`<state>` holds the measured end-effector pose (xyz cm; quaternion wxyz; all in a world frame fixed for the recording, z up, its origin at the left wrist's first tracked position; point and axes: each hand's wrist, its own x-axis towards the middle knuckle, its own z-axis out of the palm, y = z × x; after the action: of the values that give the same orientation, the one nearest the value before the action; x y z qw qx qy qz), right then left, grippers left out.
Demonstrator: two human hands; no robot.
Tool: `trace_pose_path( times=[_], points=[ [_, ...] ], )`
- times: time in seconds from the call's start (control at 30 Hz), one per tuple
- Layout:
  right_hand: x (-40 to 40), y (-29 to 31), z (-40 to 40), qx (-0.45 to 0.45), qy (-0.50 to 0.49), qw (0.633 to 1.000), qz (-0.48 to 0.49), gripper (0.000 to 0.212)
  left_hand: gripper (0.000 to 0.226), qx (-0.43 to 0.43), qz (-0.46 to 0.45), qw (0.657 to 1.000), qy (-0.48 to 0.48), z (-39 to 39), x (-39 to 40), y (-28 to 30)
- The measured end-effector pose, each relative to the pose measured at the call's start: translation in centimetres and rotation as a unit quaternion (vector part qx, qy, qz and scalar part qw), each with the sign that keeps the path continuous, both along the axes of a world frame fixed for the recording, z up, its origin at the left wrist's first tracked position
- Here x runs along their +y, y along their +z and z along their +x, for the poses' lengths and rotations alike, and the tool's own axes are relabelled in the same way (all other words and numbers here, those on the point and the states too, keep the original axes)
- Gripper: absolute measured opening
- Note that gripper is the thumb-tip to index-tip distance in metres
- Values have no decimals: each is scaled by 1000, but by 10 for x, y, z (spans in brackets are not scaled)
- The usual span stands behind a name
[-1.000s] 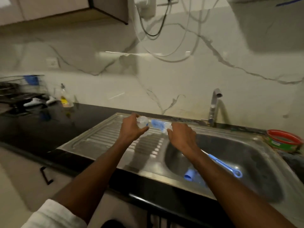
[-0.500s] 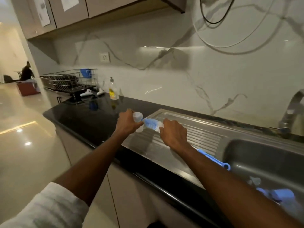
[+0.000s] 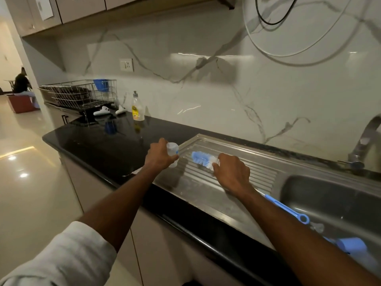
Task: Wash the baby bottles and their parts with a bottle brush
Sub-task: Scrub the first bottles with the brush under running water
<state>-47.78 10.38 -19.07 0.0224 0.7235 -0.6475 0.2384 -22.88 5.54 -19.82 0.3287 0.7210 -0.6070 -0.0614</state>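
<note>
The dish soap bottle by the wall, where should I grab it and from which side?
Grip the dish soap bottle around its clear upper body, just under the narrow cap. It stands upright on the black counter close to the wall, with the dish rack to its left, so coming from the front or right looks easiest. Both hands are occupied now.

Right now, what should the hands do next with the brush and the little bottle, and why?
Probably slide the bottle brush back into the bottle. The left hand holds the bottle, the right hand grips the brush, and the blue bristles sit just outside it, above the draining board.
</note>
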Motion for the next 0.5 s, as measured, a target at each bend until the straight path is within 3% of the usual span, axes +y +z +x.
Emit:
trace_pose_path(
  times=[0.13, 0.27, 0.33, 0.5],
  points=[
    [3, -1, -10, 1, -7, 1000, 4, 30, 82, -5, 11, 1000, -1, 0, 0, -3],
    [6, -2, -17, -9, -13, 1000, 12, 31, 123, -22, 16, 1000, -3, 2, 2, 2],
    [9, -3, -22, -7, -16, 1000, 15, 31, 133, -34, 7, 999, 7, 2, 3, 8],
    [16, 0, -41, -21, -30, 999, 5, 29, 109, -127, -115, 985, -1, -28, 13, 23]
  ],
)
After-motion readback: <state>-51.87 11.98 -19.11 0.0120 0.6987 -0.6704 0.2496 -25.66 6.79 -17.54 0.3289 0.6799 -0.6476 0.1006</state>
